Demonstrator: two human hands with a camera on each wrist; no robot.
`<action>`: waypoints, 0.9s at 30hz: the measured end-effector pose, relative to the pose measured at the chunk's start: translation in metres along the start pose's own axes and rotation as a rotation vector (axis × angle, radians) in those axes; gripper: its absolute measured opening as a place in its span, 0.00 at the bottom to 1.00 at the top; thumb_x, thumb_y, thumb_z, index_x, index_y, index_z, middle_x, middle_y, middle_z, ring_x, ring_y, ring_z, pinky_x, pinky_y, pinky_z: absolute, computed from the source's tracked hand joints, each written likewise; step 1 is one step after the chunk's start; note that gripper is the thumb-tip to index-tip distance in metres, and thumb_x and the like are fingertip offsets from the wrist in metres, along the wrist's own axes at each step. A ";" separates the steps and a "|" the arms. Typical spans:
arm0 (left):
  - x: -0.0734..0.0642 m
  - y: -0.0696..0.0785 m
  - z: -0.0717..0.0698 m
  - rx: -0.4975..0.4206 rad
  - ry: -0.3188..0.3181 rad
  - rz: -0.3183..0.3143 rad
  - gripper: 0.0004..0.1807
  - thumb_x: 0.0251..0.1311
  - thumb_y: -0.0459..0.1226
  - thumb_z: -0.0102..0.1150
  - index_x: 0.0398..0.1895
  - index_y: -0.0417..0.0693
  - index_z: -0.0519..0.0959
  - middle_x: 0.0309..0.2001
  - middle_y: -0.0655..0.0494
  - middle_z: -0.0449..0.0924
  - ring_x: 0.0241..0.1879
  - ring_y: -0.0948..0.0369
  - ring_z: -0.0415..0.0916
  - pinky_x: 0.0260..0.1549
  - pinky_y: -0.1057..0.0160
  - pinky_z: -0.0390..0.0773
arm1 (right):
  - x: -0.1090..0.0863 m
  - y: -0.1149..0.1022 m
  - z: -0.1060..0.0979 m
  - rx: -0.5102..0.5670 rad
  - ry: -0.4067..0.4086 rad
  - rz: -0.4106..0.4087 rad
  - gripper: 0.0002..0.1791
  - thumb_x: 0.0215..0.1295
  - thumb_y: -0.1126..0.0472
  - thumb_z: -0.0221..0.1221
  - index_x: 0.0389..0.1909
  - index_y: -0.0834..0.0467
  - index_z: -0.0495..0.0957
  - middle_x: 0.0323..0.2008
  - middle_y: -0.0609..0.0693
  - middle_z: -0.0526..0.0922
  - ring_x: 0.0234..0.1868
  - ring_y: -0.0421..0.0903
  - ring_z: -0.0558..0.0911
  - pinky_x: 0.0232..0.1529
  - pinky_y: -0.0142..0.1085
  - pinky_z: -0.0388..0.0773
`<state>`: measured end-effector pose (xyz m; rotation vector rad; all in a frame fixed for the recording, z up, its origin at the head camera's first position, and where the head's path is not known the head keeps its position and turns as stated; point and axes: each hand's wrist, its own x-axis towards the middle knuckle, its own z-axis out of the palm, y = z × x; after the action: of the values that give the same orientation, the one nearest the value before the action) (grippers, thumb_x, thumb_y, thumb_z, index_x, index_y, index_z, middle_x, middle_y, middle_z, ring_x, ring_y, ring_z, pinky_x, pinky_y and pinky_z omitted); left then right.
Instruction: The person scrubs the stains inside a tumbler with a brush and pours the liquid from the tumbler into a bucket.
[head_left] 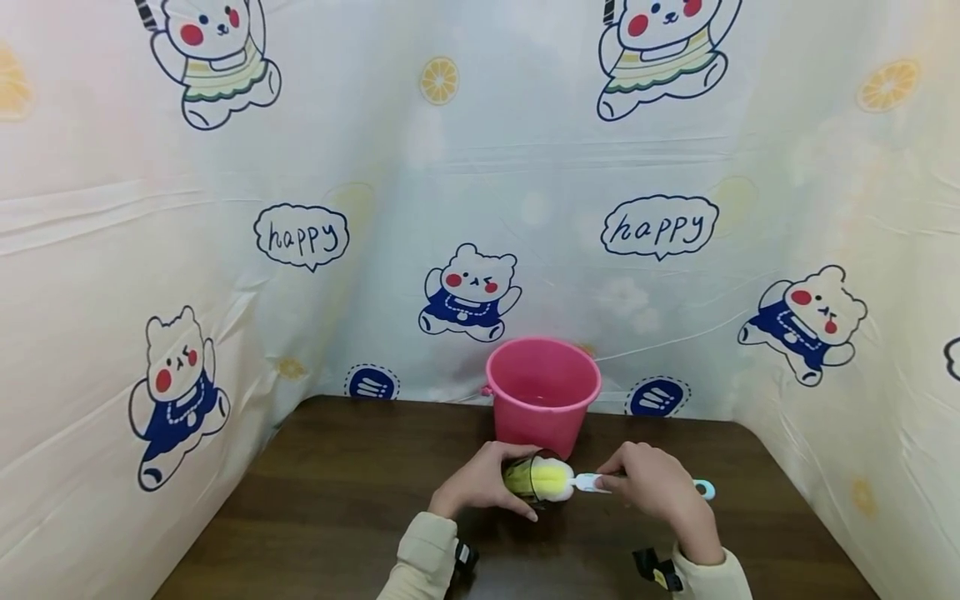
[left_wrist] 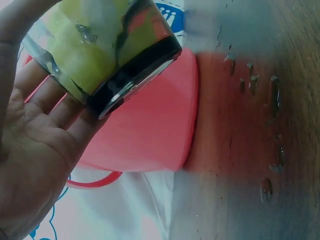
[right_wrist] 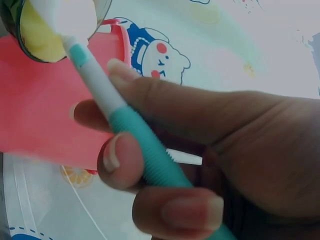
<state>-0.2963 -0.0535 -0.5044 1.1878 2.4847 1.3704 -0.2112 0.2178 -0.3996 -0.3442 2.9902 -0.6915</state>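
Observation:
In the head view my left hand (head_left: 482,483) grips a clear glass cup (head_left: 517,478), its mouth turned to the right. The left wrist view shows the fingers curled round the cup and its thick dark-looking base (left_wrist: 137,72). My right hand (head_left: 649,482) holds a sponge cup brush (right_wrist: 145,142) by its teal and white ribbed handle. The brush's yellow and white sponge head (head_left: 552,480) is partly inside the cup, and its white end bulges out at the mouth. Both hands are above the table, in front of a pink bucket (head_left: 531,425).
The bucket stands at the back of the dark wooden table (head_left: 337,483), close to the printed curtain (head_left: 390,292) that hangs behind and at both sides. Water drops (left_wrist: 275,95) lie on the tabletop near the bucket.

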 end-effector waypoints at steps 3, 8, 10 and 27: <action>-0.001 0.000 0.000 0.002 -0.009 -0.016 0.48 0.37 0.45 0.87 0.68 0.60 0.76 0.61 0.69 0.79 0.61 0.70 0.74 0.63 0.63 0.74 | 0.000 -0.001 0.003 -0.006 -0.022 0.000 0.03 0.59 0.55 0.72 0.32 0.49 0.91 0.18 0.40 0.79 0.18 0.42 0.75 0.22 0.37 0.71; -0.002 -0.003 -0.001 0.002 -0.020 -0.004 0.48 0.37 0.44 0.87 0.68 0.59 0.76 0.62 0.69 0.79 0.62 0.69 0.74 0.64 0.62 0.74 | -0.001 0.000 0.003 0.030 -0.084 -0.080 0.04 0.61 0.56 0.71 0.34 0.50 0.91 0.17 0.40 0.79 0.16 0.42 0.75 0.20 0.36 0.72; -0.003 -0.004 -0.003 -0.002 -0.010 -0.003 0.48 0.36 0.45 0.87 0.68 0.59 0.76 0.62 0.69 0.79 0.62 0.69 0.74 0.64 0.62 0.74 | 0.000 0.001 0.002 0.055 -0.086 -0.102 0.05 0.62 0.56 0.70 0.36 0.50 0.91 0.17 0.41 0.79 0.15 0.42 0.75 0.19 0.36 0.72; -0.007 -0.006 -0.012 0.003 0.046 -0.054 0.49 0.36 0.48 0.87 0.68 0.58 0.76 0.62 0.68 0.79 0.61 0.68 0.74 0.64 0.61 0.74 | 0.000 -0.016 0.009 0.016 0.009 -0.051 0.03 0.61 0.55 0.71 0.34 0.48 0.92 0.21 0.39 0.83 0.19 0.41 0.73 0.20 0.35 0.69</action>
<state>-0.3001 -0.0681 -0.5035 1.0941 2.5301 1.3967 -0.2072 0.2004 -0.4007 -0.4188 2.9922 -0.7226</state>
